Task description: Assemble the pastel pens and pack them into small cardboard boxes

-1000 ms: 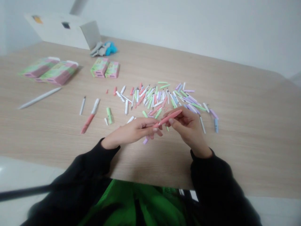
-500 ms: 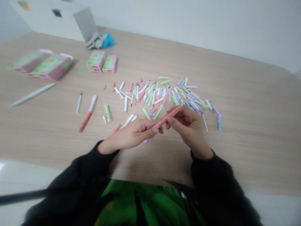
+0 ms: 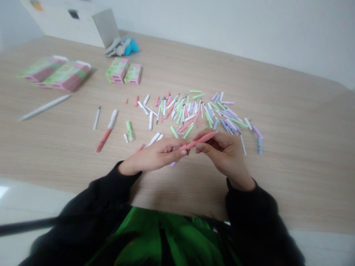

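Observation:
A coral-pink pen (image 3: 203,139) is held slanted between both hands above the table's near side, its thin tip pointing up to the right. My left hand (image 3: 156,153) is closed on its lower end. My right hand (image 3: 223,149) pinches the upper part between thumb and fingers. Just beyond the hands lies a loose heap of pen parts (image 3: 190,117): white, green, pink, purple and blue barrels, caps and slim refills. White tubes (image 3: 153,139) lie partly hidden behind my left hand.
To the left are a pink-and-white pen (image 3: 107,130), a refill (image 3: 97,118), a green cap (image 3: 129,130) and a long white pen-shaped stick (image 3: 46,107). Small boxes (image 3: 118,70), larger cartons (image 3: 68,75), grey-and-blue gloves (image 3: 123,46) and a white box (image 3: 105,27) stand farther back.
The pen has tilted a little flatter in my hands, and a thin point now shows at its upper end. The whole view has shifted slightly.

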Action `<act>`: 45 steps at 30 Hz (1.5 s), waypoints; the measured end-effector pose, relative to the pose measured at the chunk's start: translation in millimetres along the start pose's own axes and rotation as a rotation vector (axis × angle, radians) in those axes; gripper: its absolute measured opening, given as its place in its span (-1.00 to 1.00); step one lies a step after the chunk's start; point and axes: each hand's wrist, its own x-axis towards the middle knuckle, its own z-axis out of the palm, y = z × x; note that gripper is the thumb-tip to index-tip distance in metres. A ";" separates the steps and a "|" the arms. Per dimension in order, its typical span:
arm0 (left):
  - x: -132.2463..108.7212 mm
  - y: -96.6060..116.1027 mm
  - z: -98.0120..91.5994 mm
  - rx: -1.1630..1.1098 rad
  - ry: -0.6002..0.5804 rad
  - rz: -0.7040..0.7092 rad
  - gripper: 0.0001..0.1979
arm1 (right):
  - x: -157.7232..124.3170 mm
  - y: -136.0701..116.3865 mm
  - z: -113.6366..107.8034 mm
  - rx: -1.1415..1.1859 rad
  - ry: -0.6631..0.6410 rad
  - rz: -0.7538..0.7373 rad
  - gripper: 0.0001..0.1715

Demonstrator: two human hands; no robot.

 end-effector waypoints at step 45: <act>-2.3 4.1 3.8 -0.108 0.098 0.094 -0.83 | -3.5 0.9 21.7 0.168 0.019 -0.080 -0.90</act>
